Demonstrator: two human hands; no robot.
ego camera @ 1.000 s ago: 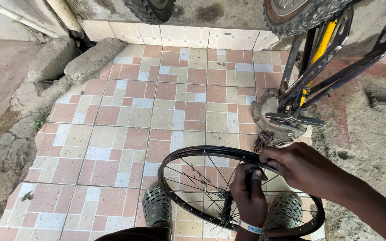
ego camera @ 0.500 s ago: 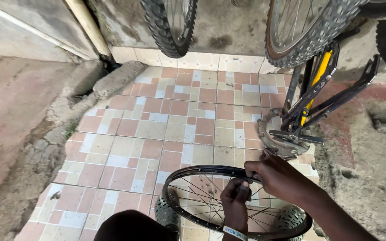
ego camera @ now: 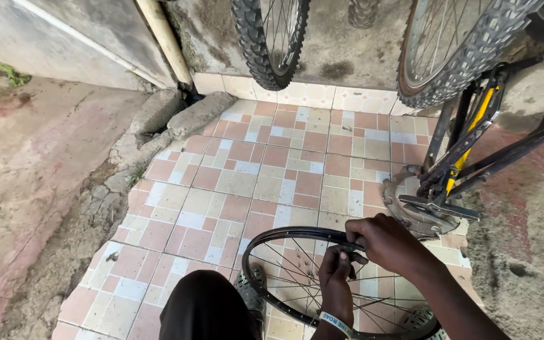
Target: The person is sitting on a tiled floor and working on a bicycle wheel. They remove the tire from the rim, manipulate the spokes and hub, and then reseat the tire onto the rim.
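The grip of both hands, right hand (ego camera: 388, 242) and left hand (ego camera: 337, 282), is kept closed on the top of the bare black spoked bicycle rim (ego camera: 284, 236), held upright on the pink-and-cream tiled floor (ego camera: 266, 170), unchanged while the view has lifted.

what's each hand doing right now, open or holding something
Left hand: closed, fingers pinching at the bare bicycle wheel rim from inside.
Right hand: closed, gripping the top of the same rim.
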